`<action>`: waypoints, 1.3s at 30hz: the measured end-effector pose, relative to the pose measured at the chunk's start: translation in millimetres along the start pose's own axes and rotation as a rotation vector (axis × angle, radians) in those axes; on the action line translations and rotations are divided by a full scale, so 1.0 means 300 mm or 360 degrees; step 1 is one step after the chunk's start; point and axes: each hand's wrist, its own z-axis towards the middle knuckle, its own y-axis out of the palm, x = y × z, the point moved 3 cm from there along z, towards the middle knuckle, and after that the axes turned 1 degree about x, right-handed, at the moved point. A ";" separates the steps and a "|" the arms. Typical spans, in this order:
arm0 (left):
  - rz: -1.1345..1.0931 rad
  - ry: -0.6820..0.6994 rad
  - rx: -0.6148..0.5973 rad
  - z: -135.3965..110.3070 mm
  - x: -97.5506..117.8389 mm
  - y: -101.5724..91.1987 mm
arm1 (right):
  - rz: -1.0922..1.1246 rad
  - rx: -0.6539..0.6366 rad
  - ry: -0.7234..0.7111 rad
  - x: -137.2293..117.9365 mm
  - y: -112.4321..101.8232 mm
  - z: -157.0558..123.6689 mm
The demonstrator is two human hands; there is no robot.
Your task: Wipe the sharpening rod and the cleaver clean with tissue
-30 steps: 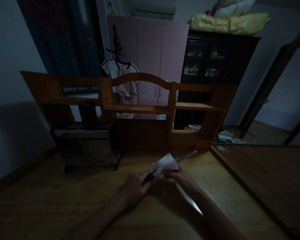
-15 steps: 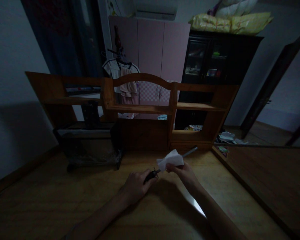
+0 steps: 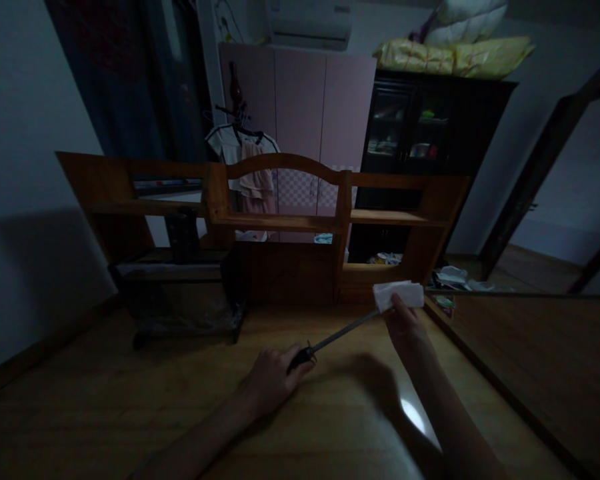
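Note:
My left hand (image 3: pixel 275 377) is closed around the black handle of a sharpening steel (image 3: pixel 347 329), a thin grey rod with a small guard. The rod points up and to the right, above the wooden desktop. Near its far end, my right hand (image 3: pixel 407 327) pinches a folded white tissue (image 3: pixel 400 294) between thumb and fingers. The tissue wraps over the rod there and hides its tip.
A wooden shelf hutch (image 3: pixel 280 223) stands along the back of the desk (image 3: pixel 190 407). At the left sits a dark box-shaped item (image 3: pixel 180 300) with plastic film on it. A raised wooden edge (image 3: pixel 485 363) borders the right side.
My right hand has slid the tissue along the rod, away from the handle and toward the tip, baring the rod near the guard. My left hand has stayed about where it was.

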 end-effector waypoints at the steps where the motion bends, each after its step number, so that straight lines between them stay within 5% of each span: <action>1: -0.0053 -0.0016 -0.0002 0.000 0.001 0.000 | 0.0101 0.0013 0.0034 -0.003 -0.008 0.005; 9: -0.0527 -0.0118 0.0134 0.010 -0.002 -0.029 | 0.0224 0.0056 0.0194 0.026 -0.022 0.005; 18: -0.0602 -0.0254 0.0329 0.029 -0.056 -0.025 | -0.0354 -0.0362 0.0310 0.117 0.077 -0.109; 25: -0.0622 -0.0123 0.0213 0.012 -0.019 -0.031 | -0.0672 -0.0840 0.0456 0.145 0.152 -0.214; 32: -0.0495 0.0011 -0.0002 0.004 0.000 -0.018 | -0.0897 -0.0868 0.0451 0.174 0.133 -0.216; 39: -0.0323 -0.0010 -0.0018 0.007 -0.009 -0.010 | -0.0970 -0.1013 0.0460 0.175 0.155 -0.258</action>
